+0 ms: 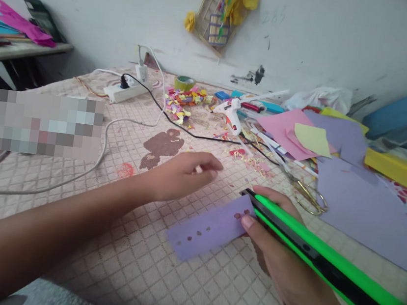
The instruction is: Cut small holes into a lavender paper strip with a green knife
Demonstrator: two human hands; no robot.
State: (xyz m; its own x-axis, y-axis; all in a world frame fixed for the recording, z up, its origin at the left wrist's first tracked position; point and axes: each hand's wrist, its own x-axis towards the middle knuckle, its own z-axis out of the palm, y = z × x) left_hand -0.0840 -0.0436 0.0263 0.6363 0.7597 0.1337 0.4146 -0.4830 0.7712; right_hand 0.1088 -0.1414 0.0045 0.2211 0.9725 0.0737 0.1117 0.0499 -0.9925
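My right hand grips a long green-and-black tool, seemingly a hole punch, with the thumb resting on a purple paper strip. One end of the strip lies against the tool's black tip. Several small round holes run along the strip, and the dark ones near the thumb show the brown cloth pattern below. My left hand hovers over the tablecloth just beyond the strip. Its fingers are loosely curved, with a gap at the thumb and nothing held.
Gold-handled scissors lie right of centre beside purple sheets. A white glue gun, paper scraps and a tape roll are farther back. Cords from a power strip cross the checked tablecloth.
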